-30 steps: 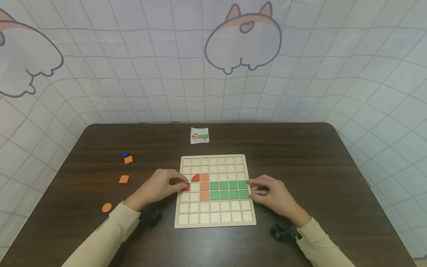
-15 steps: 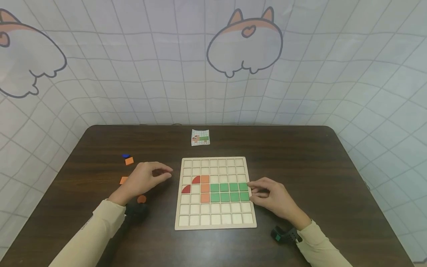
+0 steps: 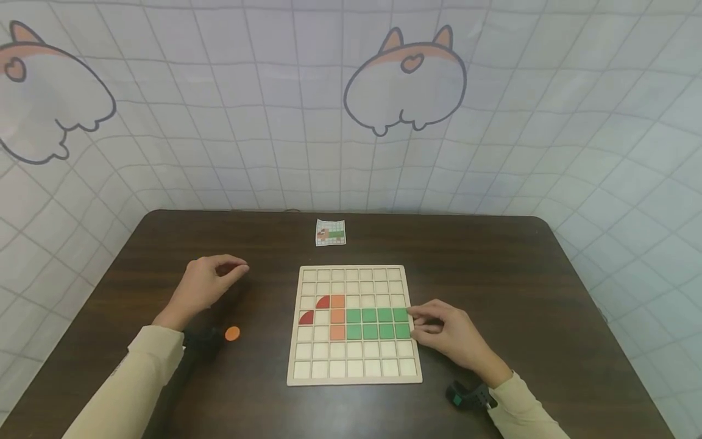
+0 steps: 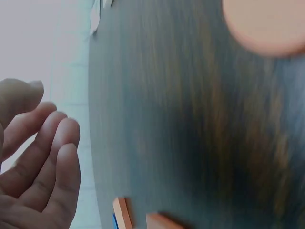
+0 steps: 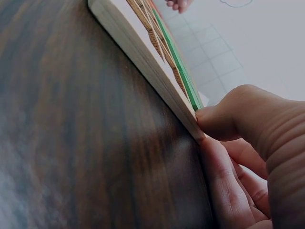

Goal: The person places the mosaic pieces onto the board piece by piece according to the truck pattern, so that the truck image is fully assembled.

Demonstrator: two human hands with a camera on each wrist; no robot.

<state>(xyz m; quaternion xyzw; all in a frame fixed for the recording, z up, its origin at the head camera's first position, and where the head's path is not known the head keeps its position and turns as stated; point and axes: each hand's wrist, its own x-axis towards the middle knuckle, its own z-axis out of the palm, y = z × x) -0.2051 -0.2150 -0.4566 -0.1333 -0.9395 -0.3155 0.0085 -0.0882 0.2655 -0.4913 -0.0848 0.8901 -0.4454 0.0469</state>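
A square wooden grid board [image 3: 355, 382] lies on the table. In its cells sit two red quarter-circle tiles [image 3: 306, 317], a column of orange squares [image 3: 337, 316] and two rows of green squares [image 3: 370, 331]. My right hand [image 3: 452, 334] holds the board's right edge, thumb and fingers touching it beside the green tiles. To the left of the board, my left hand [image 3: 200, 283] hovers with loosely bent fingers and nothing in them. An orange disc [image 3: 233, 333] lies near its wrist. In the left wrist view, orange tiles [image 4: 123, 213] and a blue piece [image 4: 115, 221] show at the bottom.
Behind the board lies a small printed card [image 3: 331, 233] with a coloured grid picture. The dark wooden table [image 3: 493, 262] ends at a white checked cloth [image 3: 263, 122]. My left hand and forearm hide the loose orange squares and blue piece in the head view.
My left hand has released the red quarter-circle tile on the board and moved left, away from it. My right hand has stayed at the board's right edge.
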